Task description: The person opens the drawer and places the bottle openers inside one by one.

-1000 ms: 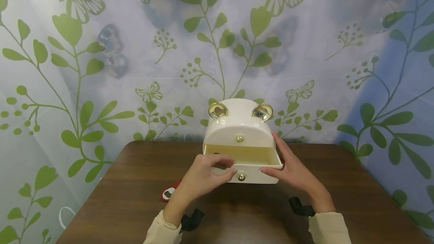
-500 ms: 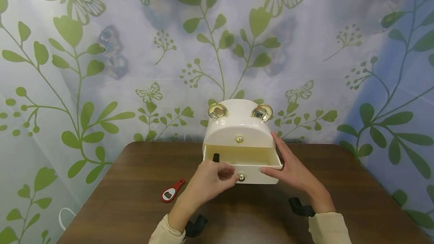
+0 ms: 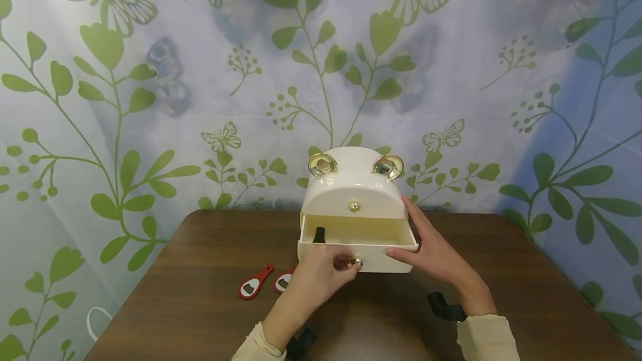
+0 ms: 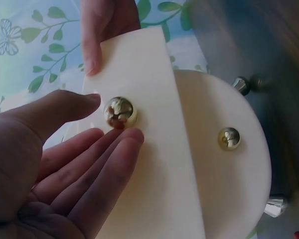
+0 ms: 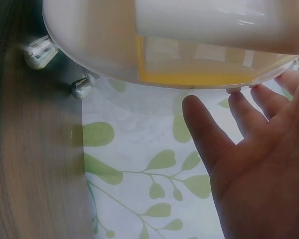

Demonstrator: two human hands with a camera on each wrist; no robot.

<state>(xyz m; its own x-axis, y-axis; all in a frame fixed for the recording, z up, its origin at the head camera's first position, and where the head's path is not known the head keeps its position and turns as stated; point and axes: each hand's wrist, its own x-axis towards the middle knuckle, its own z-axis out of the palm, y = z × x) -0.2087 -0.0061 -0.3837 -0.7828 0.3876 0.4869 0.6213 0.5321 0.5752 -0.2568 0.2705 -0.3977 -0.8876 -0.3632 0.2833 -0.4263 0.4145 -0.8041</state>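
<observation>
A white box point(image 3: 353, 174) with two gold ear-shaped pieces stands on the table, its lower drawer point(image 3: 383, 258) pulled out. My left hand point(image 3: 318, 272) is at the drawer front. In the left wrist view its fingertips reach the edge of the round gold knob point(image 4: 120, 112), while the thumb stays slightly apart from it. My right hand point(image 3: 436, 252) rests along the box's right side with straight fingers, its thumb on the drawer front. A slim black object point(image 3: 319, 234) lies in the drawer at the left; its lower part is hidden.
Left of the box, two red bottle openers point(image 3: 249, 287) lie on the brown table point(image 3: 200, 316), one partly behind my left forearm. A second gold knob point(image 3: 354, 206) sits on the upper front. Behind hangs a leaf-patterned curtain point(image 3: 251, 99).
My left hand has moved right and down along the drawer front to the knob, uncovering the black object and the second bottle opener. The right hand has kept its place.
</observation>
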